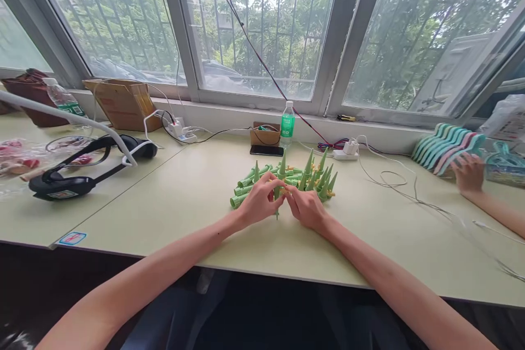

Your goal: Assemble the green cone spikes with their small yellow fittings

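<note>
My left hand (pixel 260 199) is closed in a pinch around a slim green pointed plastic piece (pixel 277 213), whose narrow tip shows below the fingers. Close against it, my right hand (pixel 305 205) has its fingertips pressed together at a small yellow part (pixel 284 190) on that piece. Fingers cover most of the join. Just behind my hands lie several ribbed green tubes (pixel 241 197). To their right stand several green cones (pixel 309 169), points up, with small yellow bits at their bases.
Behind the pile are a phone (pixel 266 150), a small cardboard box (pixel 266 135) and a water bottle (pixel 287 123). Black headgear (pixel 65 186) lies left. White cables (pixel 414 191) cross the table at right, where another person's hand (pixel 468 172) touches a row of hangers (pixel 447 147).
</note>
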